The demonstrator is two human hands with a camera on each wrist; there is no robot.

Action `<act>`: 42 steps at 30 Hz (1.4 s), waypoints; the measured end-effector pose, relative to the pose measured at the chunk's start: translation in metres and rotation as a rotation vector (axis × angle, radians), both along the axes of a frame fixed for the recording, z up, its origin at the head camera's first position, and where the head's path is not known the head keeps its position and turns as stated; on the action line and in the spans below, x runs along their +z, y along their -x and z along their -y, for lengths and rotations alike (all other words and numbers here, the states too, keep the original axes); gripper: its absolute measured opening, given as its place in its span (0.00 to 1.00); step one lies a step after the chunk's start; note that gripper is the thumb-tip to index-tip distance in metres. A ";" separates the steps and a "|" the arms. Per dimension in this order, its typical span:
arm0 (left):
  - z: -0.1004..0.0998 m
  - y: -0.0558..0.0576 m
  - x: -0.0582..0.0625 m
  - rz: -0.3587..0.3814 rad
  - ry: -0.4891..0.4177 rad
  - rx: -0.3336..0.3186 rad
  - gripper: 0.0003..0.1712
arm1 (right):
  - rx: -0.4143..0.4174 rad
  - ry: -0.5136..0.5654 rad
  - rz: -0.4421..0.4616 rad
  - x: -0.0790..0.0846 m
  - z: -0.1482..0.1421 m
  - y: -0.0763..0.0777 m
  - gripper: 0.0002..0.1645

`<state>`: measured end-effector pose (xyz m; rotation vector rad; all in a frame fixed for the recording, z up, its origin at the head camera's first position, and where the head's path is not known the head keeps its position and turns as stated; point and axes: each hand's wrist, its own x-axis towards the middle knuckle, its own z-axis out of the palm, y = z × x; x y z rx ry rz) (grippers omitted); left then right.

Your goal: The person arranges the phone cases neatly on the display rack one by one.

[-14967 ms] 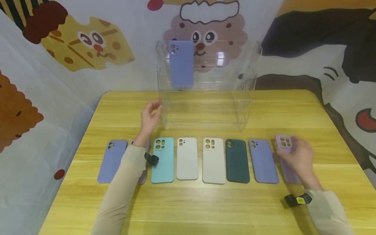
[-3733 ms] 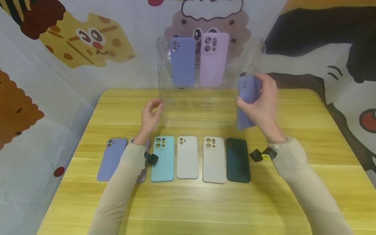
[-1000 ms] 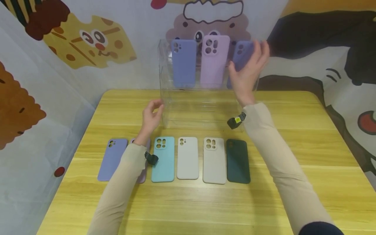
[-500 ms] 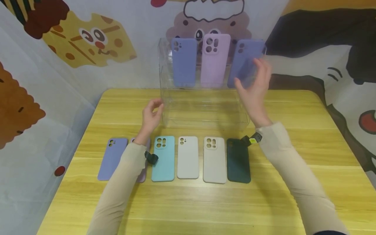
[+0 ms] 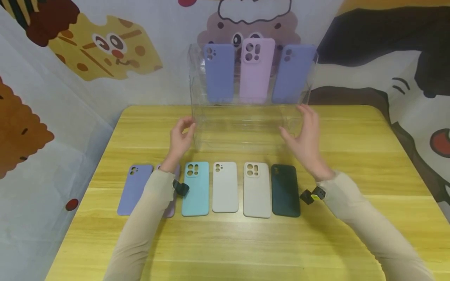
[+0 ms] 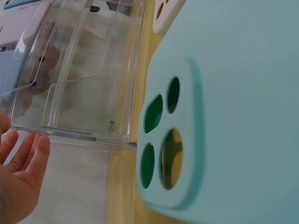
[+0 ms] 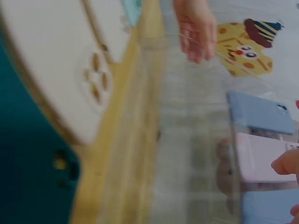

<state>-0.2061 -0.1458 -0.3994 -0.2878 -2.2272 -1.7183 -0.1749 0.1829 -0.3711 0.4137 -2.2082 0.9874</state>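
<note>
My left hand (image 5: 181, 138) stays at the left edge of a clear acrylic stepped stand (image 5: 242, 125), fingers relaxed against its side panel. My right hand (image 5: 306, 142) hovers before the stand's right side, thumb and fingers spread, nothing between them. Three phone cases lean on the top tier: a periwinkle one (image 5: 219, 74), a pink one (image 5: 256, 72) and another periwinkle one (image 5: 293, 74) at the right. On the table lie a periwinkle case (image 5: 134, 190), a turquoise case (image 5: 195, 189), a white case (image 5: 225, 187), a cream case (image 5: 257, 190) and a dark green case (image 5: 285, 190).
A lilac case (image 5: 171, 205) lies partly hidden under my left forearm. The wooden table (image 5: 225, 249) ends at a cartoon-printed cloth (image 5: 168, 89) behind the stand. The lower tiers of the stand are transparent.
Over these frames, the pink and right-hand periwinkle cases went from the table's right end to the top tier. My right hand let go of the periwinkle one and moved down. My left hand stayed put.
</note>
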 end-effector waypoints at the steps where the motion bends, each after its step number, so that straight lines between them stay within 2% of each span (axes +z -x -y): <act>1: 0.000 0.000 0.000 0.003 0.000 -0.001 0.14 | 0.004 -0.016 0.014 -0.003 -0.001 -0.003 0.38; 9: 0.000 0.000 0.000 0.016 -0.003 -0.001 0.14 | 0.044 -0.061 0.088 -0.033 -0.005 -0.026 0.39; 18: 0.000 0.000 0.001 0.020 -0.014 -0.003 0.14 | 0.082 -0.111 0.229 -0.062 -0.005 -0.053 0.39; 25: -0.001 0.001 0.000 0.021 -0.024 -0.004 0.14 | 0.077 -0.156 0.291 -0.086 -0.009 -0.066 0.41; 30: -0.001 0.001 0.000 0.014 -0.029 -0.003 0.14 | 0.051 -0.197 0.371 -0.093 -0.012 -0.074 0.41; 36: -0.001 0.002 -0.001 -0.004 -0.022 -0.001 0.14 | 0.040 -0.252 0.427 -0.100 -0.015 -0.078 0.46; 42: -0.002 0.002 -0.001 -0.002 -0.024 0.005 0.14 | 0.010 -0.297 0.517 -0.100 -0.013 -0.078 0.49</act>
